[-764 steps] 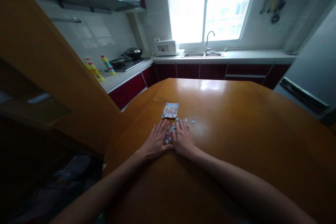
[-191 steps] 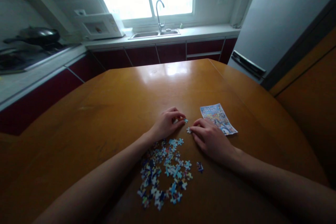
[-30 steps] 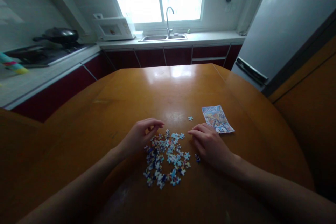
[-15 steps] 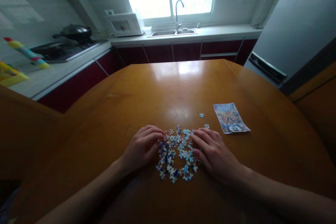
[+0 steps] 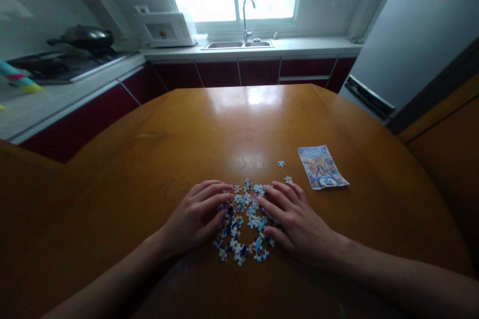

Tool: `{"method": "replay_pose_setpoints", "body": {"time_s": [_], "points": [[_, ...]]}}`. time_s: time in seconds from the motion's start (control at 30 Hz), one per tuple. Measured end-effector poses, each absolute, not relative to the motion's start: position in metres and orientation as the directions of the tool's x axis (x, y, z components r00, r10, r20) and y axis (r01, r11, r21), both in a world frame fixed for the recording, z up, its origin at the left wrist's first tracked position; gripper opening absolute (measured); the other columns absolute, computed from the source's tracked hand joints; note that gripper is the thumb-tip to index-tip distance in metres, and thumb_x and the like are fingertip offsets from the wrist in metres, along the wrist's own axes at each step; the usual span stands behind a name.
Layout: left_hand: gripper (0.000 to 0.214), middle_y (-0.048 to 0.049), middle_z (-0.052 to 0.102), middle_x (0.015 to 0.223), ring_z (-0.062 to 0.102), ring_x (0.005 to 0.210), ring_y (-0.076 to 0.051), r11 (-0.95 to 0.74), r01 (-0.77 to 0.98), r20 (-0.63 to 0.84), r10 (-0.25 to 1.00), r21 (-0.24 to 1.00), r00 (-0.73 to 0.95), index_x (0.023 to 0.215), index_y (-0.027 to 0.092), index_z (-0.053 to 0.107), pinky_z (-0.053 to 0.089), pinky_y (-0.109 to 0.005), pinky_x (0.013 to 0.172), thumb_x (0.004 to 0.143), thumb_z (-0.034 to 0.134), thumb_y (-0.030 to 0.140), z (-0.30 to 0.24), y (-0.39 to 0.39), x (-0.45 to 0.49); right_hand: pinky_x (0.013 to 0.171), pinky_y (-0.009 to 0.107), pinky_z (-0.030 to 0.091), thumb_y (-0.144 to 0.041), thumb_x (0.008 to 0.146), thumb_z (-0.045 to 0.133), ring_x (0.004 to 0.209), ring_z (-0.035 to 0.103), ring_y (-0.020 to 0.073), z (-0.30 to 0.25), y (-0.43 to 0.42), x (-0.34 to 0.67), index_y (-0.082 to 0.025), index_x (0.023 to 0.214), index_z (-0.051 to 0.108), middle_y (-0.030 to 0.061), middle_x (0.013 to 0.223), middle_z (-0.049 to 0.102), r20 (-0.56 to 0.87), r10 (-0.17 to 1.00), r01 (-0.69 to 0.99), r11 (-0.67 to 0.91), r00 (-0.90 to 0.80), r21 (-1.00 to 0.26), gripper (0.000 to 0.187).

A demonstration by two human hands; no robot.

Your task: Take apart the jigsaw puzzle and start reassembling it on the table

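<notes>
- A glossy orange-brown wooden table [image 5: 209,129] fills the middle and lower part of the frame, with window glare on its far end.
- Behind it, along the top of the frame, runs a pale counter over dark red cabinets, with a sink [image 5: 239,44] and tap under a bright window, a white microwave [image 5: 164,30] to its left, and a dark pan [image 5: 88,37] on the stove at upper left.
- A grey fridge [image 5: 407,35] stands at upper right.
- The pile of puzzle pieces [image 5: 243,222] lies at lower centre, between the two hands.
- The left hand [image 5: 194,217] lies flat, fingers spread, touching the pile's left edge; it grips nothing.
- The right hand [image 5: 294,222] lies flat likewise, fingers over the pile's right edge.
- Two stray pieces [image 5: 281,163] lie just beyond the right hand, near a printed picture card [image 5: 322,167] at centre right.
</notes>
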State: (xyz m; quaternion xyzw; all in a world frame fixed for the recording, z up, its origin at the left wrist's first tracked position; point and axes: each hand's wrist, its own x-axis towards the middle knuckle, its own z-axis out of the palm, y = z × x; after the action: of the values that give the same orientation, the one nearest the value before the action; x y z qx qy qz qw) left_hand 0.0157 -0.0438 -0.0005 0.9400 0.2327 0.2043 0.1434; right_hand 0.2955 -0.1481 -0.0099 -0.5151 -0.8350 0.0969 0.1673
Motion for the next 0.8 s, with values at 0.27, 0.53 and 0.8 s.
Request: {"method": "replay_pose_setpoints", "body": {"time_s": [0.27,0.53,0.8], "points": [[0.040,-0.0064,0.065,0.125,0.056,0.119,-0.024,-0.840,0.376,0.342,0.512,0.391,0.788,0.129,0.025,0.059,0.046,-0.044,0.101,0.092,0.051,0.014,-0.0029,-0.0365,0.0136,0.118,0.057,0.011,-0.049,0.102,0.038,0.147,0.023,0.0290,-0.0081,-0.1447,0.3019,-0.028,0.151,0.038,0.0016,0.158,0.039,0.146,0.853,0.794,0.521,-0.502,-0.314,0.053],[0.030,-0.0063,0.067,0.120,0.057,0.115,-0.023,-0.833,0.329,0.361,0.504,0.445,0.785,0.111,0.022,0.065,0.047,-0.044,0.098,0.089,0.048,0.010,-0.0022,-0.0392,0.0122,0.111,0.051,0.027,-0.037,0.100,0.045,0.122,0.046,0.0281,-0.0066,-0.1427,0.3006,-0.022,0.131,0.057,0.0100,0.128,0.060,0.210,0.914,0.837,0.402,-0.347,-0.371,0.036],[0.019,-0.0049,0.071,0.106,0.061,0.102,-0.021,-0.803,0.369,0.395,0.563,0.468,0.726,0.095,0.021,0.067,0.048,-0.041,0.091,0.088,0.052,0.012,-0.0008,-0.0390,0.0150,0.110,0.051,0.029,-0.033,0.100,0.045,0.122,0.046,0.0279,-0.0111,-0.1424,0.3018,-0.022,0.136,0.054,0.0096,0.130,0.060,0.272,0.881,0.815,0.464,-0.387,-0.348,0.038]]}}
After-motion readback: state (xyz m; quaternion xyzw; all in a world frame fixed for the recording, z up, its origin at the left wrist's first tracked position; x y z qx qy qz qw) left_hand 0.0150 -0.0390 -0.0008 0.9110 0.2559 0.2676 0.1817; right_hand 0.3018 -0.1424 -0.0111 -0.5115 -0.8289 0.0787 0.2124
